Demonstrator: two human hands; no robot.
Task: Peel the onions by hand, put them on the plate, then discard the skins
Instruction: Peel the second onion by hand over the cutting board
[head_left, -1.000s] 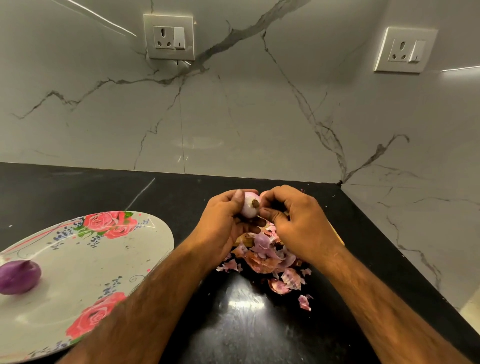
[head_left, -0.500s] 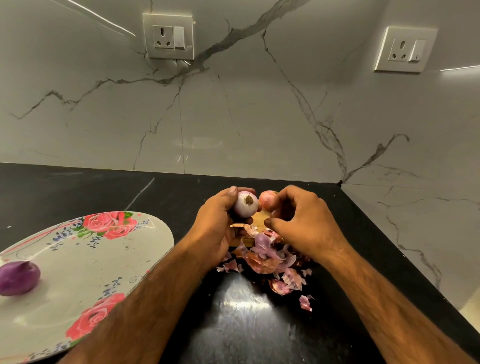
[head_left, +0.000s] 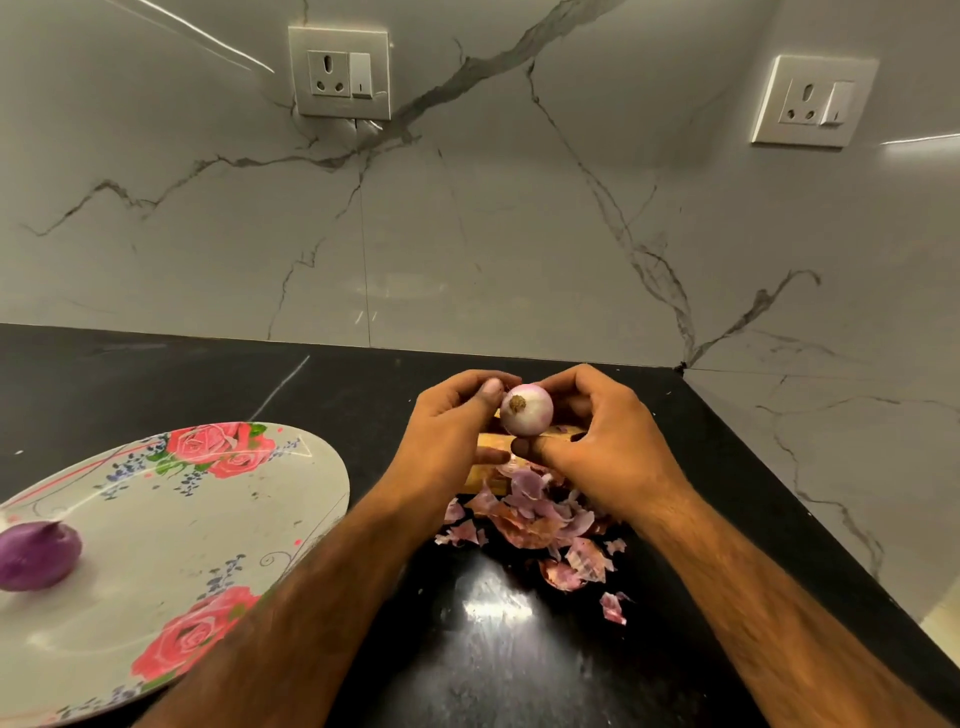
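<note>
I see a pale onion (head_left: 527, 410), white blushing pink, with a brown root spot. The purple onion (head_left: 39, 556) is deep violet. The plate (head_left: 171, 530) is grey-white, printed with pink roses, green leaves and blue sprigs. Skins (head_left: 540, 525) are pink, mauve and rust. The counter (head_left: 156, 384) is glossy black and the wall (head_left: 467, 234) is grey-veined white marble.

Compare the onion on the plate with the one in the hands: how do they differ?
The plate onion is dark purple; the held onion is pale pinkish white. The plate onion rests on the floral plate; the held onion is gripped by the left hand and right hand. The held onion shows its brown root end; the plate onion shows a tapered tip. Both are round.
</note>
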